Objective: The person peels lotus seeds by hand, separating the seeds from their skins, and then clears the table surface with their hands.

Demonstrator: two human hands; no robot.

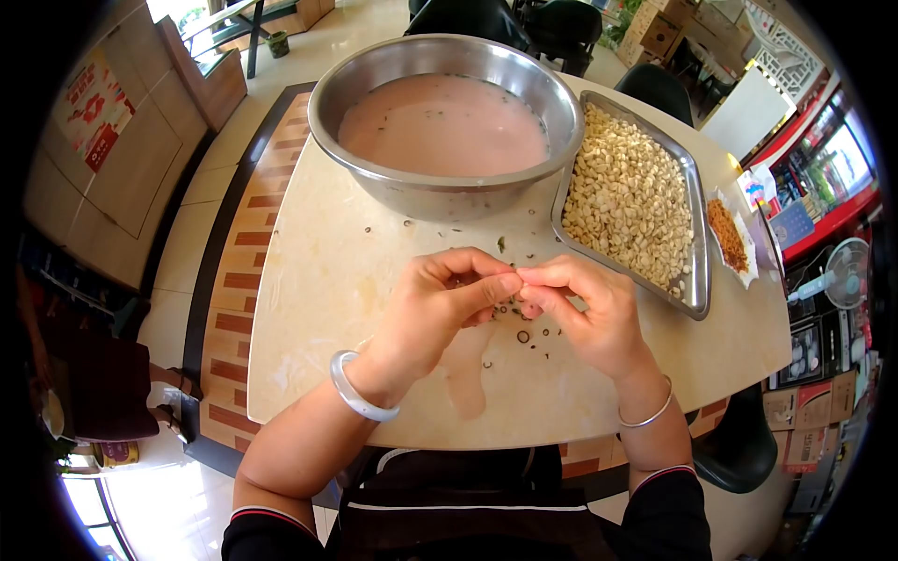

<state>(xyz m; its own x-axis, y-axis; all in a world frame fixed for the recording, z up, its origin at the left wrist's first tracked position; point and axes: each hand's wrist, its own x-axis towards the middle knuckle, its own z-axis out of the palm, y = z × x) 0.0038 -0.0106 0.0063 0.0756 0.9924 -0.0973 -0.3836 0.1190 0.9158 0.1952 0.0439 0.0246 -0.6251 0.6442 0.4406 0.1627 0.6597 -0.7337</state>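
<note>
Fingertips (509, 283) screen whatever may sit between them, so I cannot tell what is held; cloudy liquid (440, 131) hides the bottom of the basin (449, 194). The left hand (426, 301) and right hand (599, 304) meet above the surface (323, 290), each grip pressed thumb to forefinger. Pale pieces (629, 192) fill the tray (701, 252) beside the basin

In mid-frame, the left hand (432, 297) and right hand (594, 304) meet at the fingertips, pinching a tiny piece (521, 280) mostly hidden between them. Small dark rings (523, 337) dot the table (323, 323) below. At upper centre, a metal basin (440, 198) holds cloudy pink liquid (440, 131); just beside it, upper right, a tray (700, 280) bears pale kernels (627, 187).
</note>
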